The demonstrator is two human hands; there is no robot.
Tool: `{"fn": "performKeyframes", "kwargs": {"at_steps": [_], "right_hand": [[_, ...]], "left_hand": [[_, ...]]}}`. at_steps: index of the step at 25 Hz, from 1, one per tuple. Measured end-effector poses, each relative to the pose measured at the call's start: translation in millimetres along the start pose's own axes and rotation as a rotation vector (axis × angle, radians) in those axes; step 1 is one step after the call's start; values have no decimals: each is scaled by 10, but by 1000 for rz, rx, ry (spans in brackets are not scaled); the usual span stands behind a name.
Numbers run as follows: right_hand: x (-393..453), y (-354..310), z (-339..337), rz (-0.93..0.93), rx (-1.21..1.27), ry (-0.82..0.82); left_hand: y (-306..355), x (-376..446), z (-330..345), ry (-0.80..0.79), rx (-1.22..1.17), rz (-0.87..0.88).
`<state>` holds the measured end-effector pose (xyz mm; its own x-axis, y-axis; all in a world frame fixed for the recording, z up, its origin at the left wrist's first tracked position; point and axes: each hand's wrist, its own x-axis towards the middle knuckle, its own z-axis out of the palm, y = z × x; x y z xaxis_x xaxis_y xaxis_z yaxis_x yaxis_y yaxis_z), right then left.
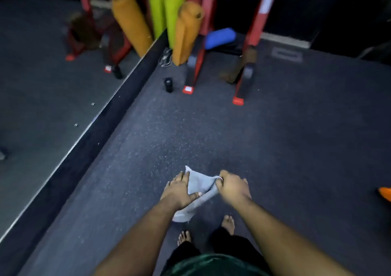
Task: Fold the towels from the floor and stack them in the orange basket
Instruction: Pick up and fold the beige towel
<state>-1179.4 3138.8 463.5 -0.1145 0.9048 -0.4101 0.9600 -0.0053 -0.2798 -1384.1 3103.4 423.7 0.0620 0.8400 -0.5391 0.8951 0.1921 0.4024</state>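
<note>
A small light grey towel hangs in the air between both hands, above my bare feet. My left hand holds its left side, fingers spread flat along the cloth and thumb pressed over the front. My right hand grips the towel's upper right edge in curled fingers. The lower end of the towel droops beneath my left wrist. An orange shape shows at the right edge of the view; only a sliver of it is visible, so I cannot tell whether it is the basket.
Dark speckled floor stretches ahead. A raised platform edge runs diagonally on the left. At the back stand a red rack, rolled orange and green mats, a blue roll and a black bottle.
</note>
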Motion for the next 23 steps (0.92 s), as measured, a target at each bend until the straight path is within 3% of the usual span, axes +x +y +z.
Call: {"fn": "performKeyframes", "kwargs": {"at_steps": [9,16,23], "right_hand": [[-1679,1718,-447,319,135,288],[-3442,3440,-408,558,208,459],[-4800,4791,-303,807,269,556]], "left_hand": [[1964,-414,448,-78,287,417],[3717,-1297,1621,-102,405,646],[5036,-1949,2769,-236,531,850]]}}
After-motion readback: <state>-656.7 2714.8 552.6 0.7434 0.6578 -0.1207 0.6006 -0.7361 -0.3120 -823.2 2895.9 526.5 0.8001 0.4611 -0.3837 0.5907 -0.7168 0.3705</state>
